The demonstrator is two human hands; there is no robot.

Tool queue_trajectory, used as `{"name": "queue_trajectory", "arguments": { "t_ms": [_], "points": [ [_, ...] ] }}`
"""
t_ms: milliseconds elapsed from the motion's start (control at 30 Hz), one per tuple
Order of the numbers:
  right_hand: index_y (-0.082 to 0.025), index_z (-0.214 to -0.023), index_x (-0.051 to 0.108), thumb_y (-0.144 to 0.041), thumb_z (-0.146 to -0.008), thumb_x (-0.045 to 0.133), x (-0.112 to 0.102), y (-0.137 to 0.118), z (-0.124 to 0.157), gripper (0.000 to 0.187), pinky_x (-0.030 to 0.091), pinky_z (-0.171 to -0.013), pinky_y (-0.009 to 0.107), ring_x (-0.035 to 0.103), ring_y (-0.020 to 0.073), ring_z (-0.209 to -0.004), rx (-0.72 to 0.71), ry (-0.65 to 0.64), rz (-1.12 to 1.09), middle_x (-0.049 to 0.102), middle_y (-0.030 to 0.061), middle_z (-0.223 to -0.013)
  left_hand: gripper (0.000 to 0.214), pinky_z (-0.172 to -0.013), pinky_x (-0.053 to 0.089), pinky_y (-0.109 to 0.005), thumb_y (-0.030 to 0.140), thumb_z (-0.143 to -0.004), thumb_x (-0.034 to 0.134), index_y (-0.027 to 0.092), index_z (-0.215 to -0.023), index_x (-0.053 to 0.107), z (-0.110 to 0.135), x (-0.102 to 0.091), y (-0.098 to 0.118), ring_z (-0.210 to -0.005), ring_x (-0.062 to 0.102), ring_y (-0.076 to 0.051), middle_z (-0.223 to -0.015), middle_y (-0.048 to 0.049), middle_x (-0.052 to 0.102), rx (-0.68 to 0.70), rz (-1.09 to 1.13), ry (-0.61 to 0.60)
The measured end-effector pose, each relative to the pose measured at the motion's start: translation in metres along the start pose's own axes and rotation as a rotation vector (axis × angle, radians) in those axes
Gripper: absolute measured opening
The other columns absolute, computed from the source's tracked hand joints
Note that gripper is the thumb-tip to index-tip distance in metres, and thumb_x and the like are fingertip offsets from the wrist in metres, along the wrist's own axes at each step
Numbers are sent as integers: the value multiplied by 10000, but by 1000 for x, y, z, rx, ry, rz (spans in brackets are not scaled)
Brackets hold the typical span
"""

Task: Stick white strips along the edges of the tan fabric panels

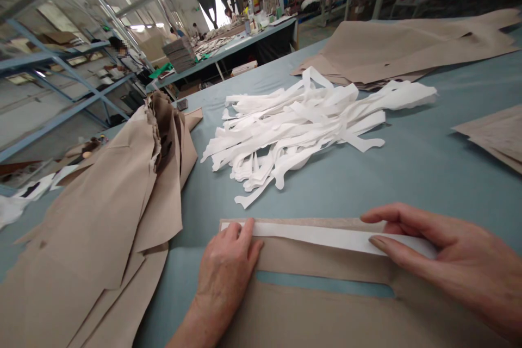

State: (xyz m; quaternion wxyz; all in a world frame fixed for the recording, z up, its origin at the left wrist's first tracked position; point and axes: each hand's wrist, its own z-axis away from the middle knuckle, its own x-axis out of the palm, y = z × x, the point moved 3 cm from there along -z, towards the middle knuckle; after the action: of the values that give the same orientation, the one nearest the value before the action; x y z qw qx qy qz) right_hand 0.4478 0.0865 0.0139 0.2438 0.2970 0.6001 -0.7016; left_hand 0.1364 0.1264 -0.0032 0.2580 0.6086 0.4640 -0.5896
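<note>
A long white fabric strip (310,235) lies along the upper edge of a brown fabric panel (318,258). The panel has a long narrow slot through which the blue-green table shows. My left hand (226,269) presses the strip's left end onto the panel with bent fingers, held close together. Toward the other end, my right hand (444,258) has its thumb over the strip and its index finger beyond the far edge; its other fingers are partly hidden. Beyond both hands lies a loose heap of white strips (293,125) with shaped ends.
Large brown fabric pieces (93,217) are draped in a pile at left. Another brown stack (399,49) lies at the far right, and more pieces (497,136) at the right edge. A blue rack (53,60) and a second worktable (244,38) stand behind, with people farther back.
</note>
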Motion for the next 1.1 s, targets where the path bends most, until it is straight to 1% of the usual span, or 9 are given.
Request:
{"name": "queue_trajectory", "arguments": {
  "t_ms": [100,200,333,400,467,600,767,900,1100],
  "points": [
    [-354,-913,720,-515,-779,522,4,4,0,288,548,-540,322,705,234,-620,7,-10,32,749,-16,-750,304,-702,525,-312,308,-916,618,233,-1210,623,1,1,0,-788,674,-202,-928,-29,693,-3,14,25],
    [-367,-927,720,-542,-783,475,6,7,-3,333,550,-558,366,708,254,-638,39,-32,103,752,-16,-760,321,-718,525,-313,298,-922,611,227,-1236,607,3,4,-1,-802,676,-202,-954,-29,697,3,27,52],
    [-362,-997,717,-554,-793,426,4,7,-9,404,559,-636,434,722,292,-731,59,6,208,766,0,-846,422,-718,522,-323,306,-920,612,149,-1305,545,8,6,-3,-802,679,-219,-980,-59,709,-2,13,134],
    [-349,-1006,718,-546,-794,420,4,6,-10,415,552,-643,445,723,304,-740,63,16,254,767,10,-846,439,-730,518,-324,309,-933,589,117,-1321,520,10,7,-4,-830,683,-228,-1006,-81,713,-4,4,162],
    [-336,-1015,719,-517,-804,424,5,5,-10,405,541,-629,431,724,302,-729,50,21,293,767,15,-837,408,-745,510,-322,308,-955,551,121,-1316,521,11,7,-4,-850,685,-228,-1019,-82,713,6,4,173],
    [-322,-1046,713,-438,-851,442,10,8,-9,354,516,-603,376,722,268,-706,-5,73,352,767,4,-840,350,-735,494,-318,315,-992,474,146,-1290,546,11,6,-4,-813,679,-214,-991,-64,709,35,13,189],
    [-326,-1042,706,-352,-860,508,15,16,-7,270,476,-564,319,718,225,-679,-76,124,404,766,-33,-831,317,-732,492,-307,297,-997,469,170,-1268,572,11,5,-4,-826,682,-198,-1012,-40,705,49,13,159],
    [-317,-1043,705,-307,-860,546,15,16,-5,243,459,-568,311,712,215,-664,-101,152,456,760,-38,-812,329,-728,493,-303,323,-1005,456,170,-1267,580,12,4,-4,-825,687,-191,-1032,-38,707,57,-5,145],
    [-311,-1053,698,-256,-851,581,16,16,-5,239,439,-583,307,704,201,-663,-93,162,479,761,-43,-838,359,-716,499,-291,350,-1013,413,169,-1264,594,11,3,-5,-807,689,-185,-1027,-40,712,79,-21,132]
  ]
}}
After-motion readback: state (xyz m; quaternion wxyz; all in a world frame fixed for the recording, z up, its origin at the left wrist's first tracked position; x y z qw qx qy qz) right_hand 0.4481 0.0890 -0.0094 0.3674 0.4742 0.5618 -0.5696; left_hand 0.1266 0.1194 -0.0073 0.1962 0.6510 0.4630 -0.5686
